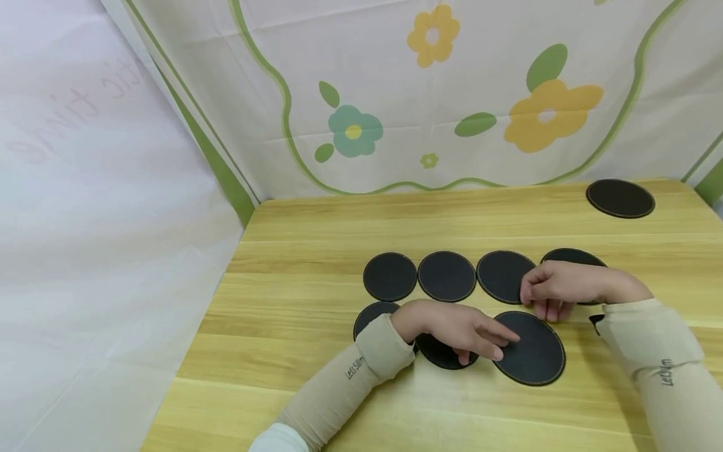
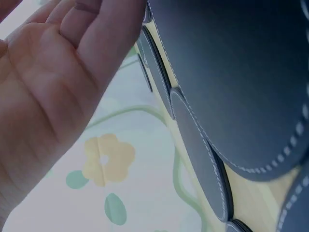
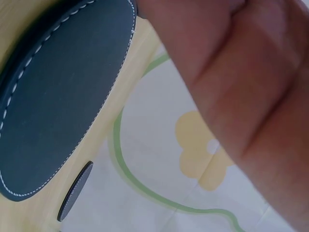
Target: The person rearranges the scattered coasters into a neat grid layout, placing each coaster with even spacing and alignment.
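Observation:
Several round black coasters with stitched rims lie on the wooden table in the head view. My left hand reaches over the front row, its index finger extended across the left part of the front-right coaster. Beneath that hand a middle coaster is partly covered. My right hand has its fingers bent loosely downward. Its fingertips overlap the right edge of the third back-row coaster, and the hand hides much of the fourth. A stitched coaster fills much of the left wrist view, beside the palm.
Two more back-row coasters, a left one and its neighbour, lie side by side. One coaster sits apart at the table's far right corner. A flowered white cloth hangs behind the wooden table; white sheeting borders the left.

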Tool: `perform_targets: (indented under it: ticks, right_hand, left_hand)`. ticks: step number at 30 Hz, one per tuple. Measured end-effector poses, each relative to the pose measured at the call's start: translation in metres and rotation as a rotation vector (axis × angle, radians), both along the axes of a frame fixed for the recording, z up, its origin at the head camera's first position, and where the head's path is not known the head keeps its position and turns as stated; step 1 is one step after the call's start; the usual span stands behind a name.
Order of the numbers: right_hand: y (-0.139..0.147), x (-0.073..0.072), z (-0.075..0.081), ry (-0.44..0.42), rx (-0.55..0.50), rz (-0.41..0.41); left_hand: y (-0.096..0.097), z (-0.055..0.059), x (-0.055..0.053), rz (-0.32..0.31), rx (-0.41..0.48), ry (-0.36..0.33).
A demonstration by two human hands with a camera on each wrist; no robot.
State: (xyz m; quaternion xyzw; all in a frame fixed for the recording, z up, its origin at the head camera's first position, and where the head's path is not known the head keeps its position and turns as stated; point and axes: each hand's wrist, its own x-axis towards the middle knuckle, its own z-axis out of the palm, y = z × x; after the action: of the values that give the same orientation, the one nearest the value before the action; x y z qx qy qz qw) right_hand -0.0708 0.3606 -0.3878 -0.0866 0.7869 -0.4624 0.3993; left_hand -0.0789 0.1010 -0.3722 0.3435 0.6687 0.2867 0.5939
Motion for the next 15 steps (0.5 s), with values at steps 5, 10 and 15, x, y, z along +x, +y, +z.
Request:
perform_targets:
  ticks: [5,10,15]
  right_hand:
    - [-0.001,0.000,0.001,0.003,0.008,-0.005]
    - [-0.003,0.001,0.006,0.022,-0.001,-0.003]
    - [-0.006,0.003,0.014,0.084,0.015,0.018]
  left_hand:
    - [0.003,0.000,0.004,-0.005,-0.026,0.020]
    - [0.003,0.001,0.004,-0.020,-0.016,0.043]
    - [0.003,0.002,0.005,-0.061,-0.022,0.123]
